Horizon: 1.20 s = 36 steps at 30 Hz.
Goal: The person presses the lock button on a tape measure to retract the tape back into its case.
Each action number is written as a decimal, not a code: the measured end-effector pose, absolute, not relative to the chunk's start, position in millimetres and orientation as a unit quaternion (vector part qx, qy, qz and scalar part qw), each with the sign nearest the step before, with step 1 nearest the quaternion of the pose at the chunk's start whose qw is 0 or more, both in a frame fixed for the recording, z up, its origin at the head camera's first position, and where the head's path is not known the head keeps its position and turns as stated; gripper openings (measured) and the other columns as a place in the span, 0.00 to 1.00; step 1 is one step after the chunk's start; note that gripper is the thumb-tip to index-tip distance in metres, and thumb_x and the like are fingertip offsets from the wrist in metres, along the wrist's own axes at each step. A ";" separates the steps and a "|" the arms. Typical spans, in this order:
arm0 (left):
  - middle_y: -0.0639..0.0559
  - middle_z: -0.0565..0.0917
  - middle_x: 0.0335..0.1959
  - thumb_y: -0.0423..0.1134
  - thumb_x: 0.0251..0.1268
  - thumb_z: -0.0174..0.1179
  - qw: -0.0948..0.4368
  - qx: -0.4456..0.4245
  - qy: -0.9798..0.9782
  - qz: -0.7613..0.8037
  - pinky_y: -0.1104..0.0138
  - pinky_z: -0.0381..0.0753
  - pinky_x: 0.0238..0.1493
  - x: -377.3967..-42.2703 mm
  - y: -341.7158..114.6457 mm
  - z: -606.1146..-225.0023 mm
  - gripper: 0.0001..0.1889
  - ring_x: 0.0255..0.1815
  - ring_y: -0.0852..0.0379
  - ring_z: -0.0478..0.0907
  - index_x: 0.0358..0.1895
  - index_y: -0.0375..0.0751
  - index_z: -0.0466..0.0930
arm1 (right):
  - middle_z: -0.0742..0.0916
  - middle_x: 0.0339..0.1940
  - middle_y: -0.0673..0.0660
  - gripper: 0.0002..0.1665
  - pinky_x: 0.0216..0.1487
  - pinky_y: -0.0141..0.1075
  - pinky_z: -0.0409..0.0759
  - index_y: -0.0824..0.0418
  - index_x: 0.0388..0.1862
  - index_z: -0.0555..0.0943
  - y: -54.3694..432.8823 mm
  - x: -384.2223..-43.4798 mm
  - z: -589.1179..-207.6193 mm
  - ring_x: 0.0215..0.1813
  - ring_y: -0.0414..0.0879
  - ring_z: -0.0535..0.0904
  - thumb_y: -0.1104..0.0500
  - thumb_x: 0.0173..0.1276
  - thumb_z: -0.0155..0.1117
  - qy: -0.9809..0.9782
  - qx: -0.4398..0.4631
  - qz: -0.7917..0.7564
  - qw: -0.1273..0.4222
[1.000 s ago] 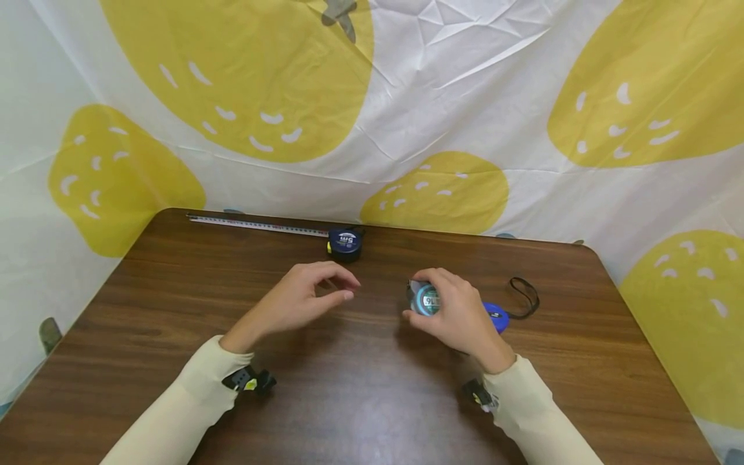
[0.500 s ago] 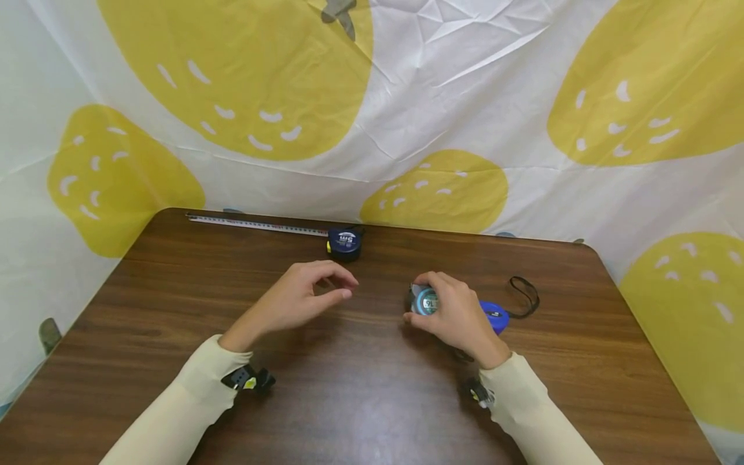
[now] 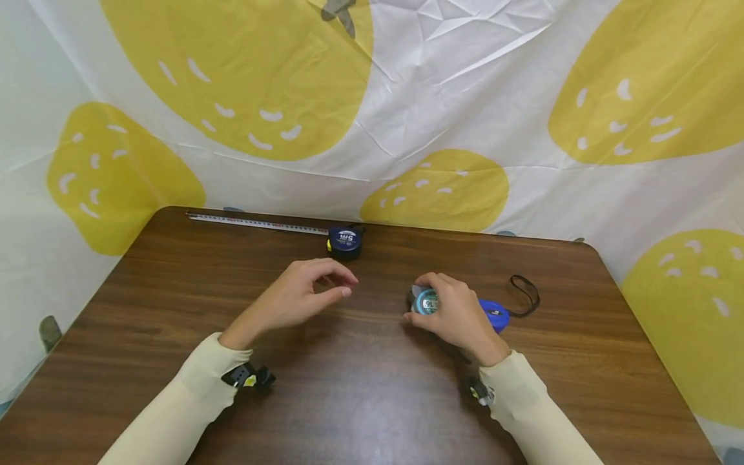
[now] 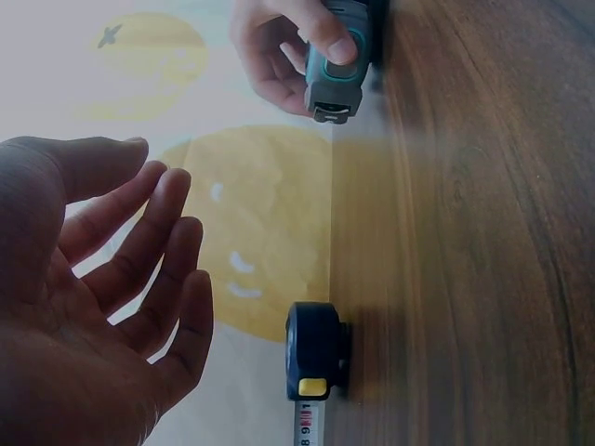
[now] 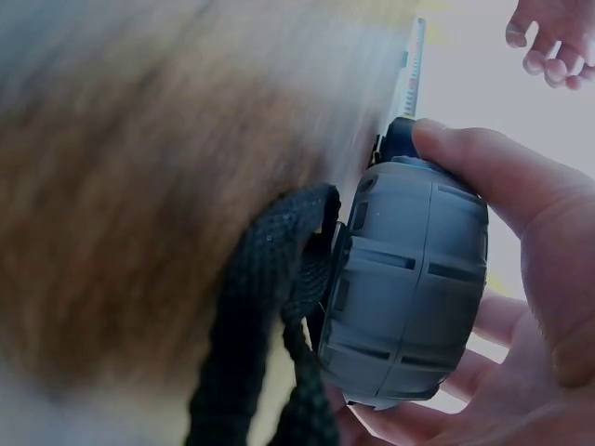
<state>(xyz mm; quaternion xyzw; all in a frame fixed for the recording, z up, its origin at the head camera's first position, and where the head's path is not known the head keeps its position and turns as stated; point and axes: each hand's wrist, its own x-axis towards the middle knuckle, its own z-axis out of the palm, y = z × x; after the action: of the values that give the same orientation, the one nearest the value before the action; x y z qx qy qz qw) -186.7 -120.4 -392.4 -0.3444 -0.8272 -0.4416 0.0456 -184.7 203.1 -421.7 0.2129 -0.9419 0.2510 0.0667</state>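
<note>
My right hand (image 3: pixel 456 313) grips a grey and teal tape measure (image 3: pixel 427 301) close over the table, fingers along its far side and thumb on the near side. In the right wrist view its grey ribbed case (image 5: pixel 409 269) faces the camera, with a black woven strap (image 5: pixel 251 297) hanging from it. My left hand (image 3: pixel 302 294) hovers to the left with relaxed, bent fingers and nothing in them. Beyond it lies a dark blue tape measure (image 3: pixel 345 243), its white blade (image 3: pixel 256 224) drawn out to the left along the table's back.
A blue tape measure (image 3: pixel 494 316) with a black wrist loop (image 3: pixel 526 296) lies just right of my right hand, partly hidden by it. The brown wooden table (image 3: pixel 360 400) ends at a white and yellow patterned cloth (image 3: pixel 436 194).
Over the last second my right hand has tilted the grey and teal tape measure slightly, and its strap shows more below the hand. The left hand has barely moved.
</note>
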 end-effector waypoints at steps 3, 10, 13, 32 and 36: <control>0.57 0.91 0.47 0.35 0.76 0.70 0.047 -0.343 -0.828 -0.441 0.53 0.85 0.50 -186.5 -120.7 -391.6 0.09 0.48 0.58 0.86 0.54 0.40 0.91 | 0.91 0.53 0.57 0.37 0.43 0.47 0.87 0.62 0.62 0.85 203.5 -185.1 -421.7 0.44 0.49 0.87 0.46 0.60 0.89 -0.942 0.212 0.253 0.061; 0.57 0.91 0.47 0.35 0.76 0.70 0.047 -0.339 -0.830 -0.441 0.56 0.85 0.52 -186.8 -121.7 -390.6 0.09 0.48 0.58 0.86 0.54 0.40 0.91 | 0.91 0.54 0.58 0.38 0.44 0.47 0.87 0.62 0.63 0.85 204.7 -185.9 -421.7 0.47 0.50 0.87 0.45 0.61 0.89 -0.943 0.208 0.256 0.050; 0.57 0.91 0.47 0.35 0.76 0.70 0.045 -0.336 -0.830 -0.442 0.53 0.86 0.52 -186.9 -122.9 -390.5 0.09 0.48 0.58 0.86 0.54 0.41 0.91 | 0.91 0.54 0.58 0.37 0.46 0.48 0.87 0.62 0.62 0.85 204.7 -186.1 -421.6 0.48 0.51 0.88 0.45 0.61 0.89 -0.943 0.209 0.255 0.052; 0.49 0.92 0.50 0.36 0.73 0.74 0.035 -0.323 -0.828 -0.456 0.50 0.85 0.57 -194.0 -132.2 -394.4 0.13 0.52 0.54 0.87 0.57 0.40 0.89 | 0.91 0.54 0.56 0.35 0.50 0.50 0.85 0.60 0.60 0.87 209.0 -186.0 -417.1 0.50 0.52 0.87 0.43 0.62 0.88 -0.943 0.203 0.259 0.058; 0.49 0.92 0.51 0.36 0.73 0.74 0.034 -0.317 -0.832 -0.453 0.48 0.85 0.58 -195.5 -135.9 -394.8 0.13 0.53 0.53 0.87 0.57 0.40 0.88 | 0.91 0.54 0.55 0.34 0.52 0.51 0.84 0.60 0.60 0.87 212.1 -187.1 -415.9 0.51 0.53 0.87 0.43 0.63 0.87 -0.944 0.201 0.254 0.060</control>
<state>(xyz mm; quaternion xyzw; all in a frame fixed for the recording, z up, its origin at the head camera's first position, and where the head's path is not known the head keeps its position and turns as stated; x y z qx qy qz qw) -195.5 -135.9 -394.8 -0.3171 -0.8322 -0.4534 0.0345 -187.1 212.1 -415.9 0.2007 -0.9443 0.2538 0.0597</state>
